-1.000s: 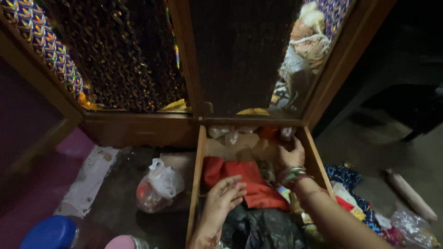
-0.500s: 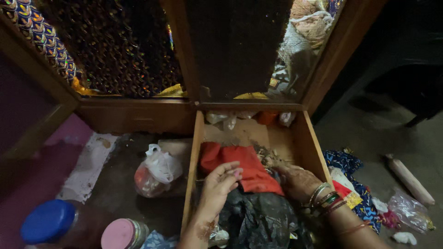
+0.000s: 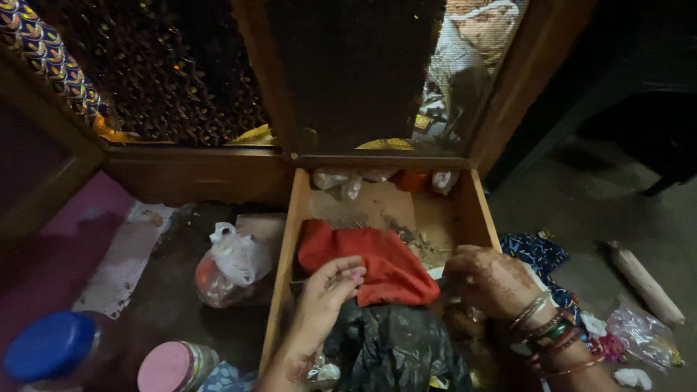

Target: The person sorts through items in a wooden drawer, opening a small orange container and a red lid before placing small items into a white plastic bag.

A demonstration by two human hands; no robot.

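Dim room, wooden cabinet point(image 3: 196, 174) (mesh doors), grey floor point(image 3: 581, 210).

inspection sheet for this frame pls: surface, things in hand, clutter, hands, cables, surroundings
Surface: open wooden drawer pulled out over a dark floor; bare bottom with debris at its far end.
Things in hand: red cloth lying in the drawer; black plastic bag nearer the person.
Clutter: crumpled clear bags at the drawer's back; knotted white bag left of the drawer; blue-lidded jar and pink-lidded jar; patterned cloth and a roll to the right.
Hands: left hand fingertips on the red cloth's edge; right hand, bangles on the wrist, over the drawer's right side, grasp unclear.
Cables: nothing seen.
Surroundings: wooden cabinet with glittery fabric behind its doors; dim light.
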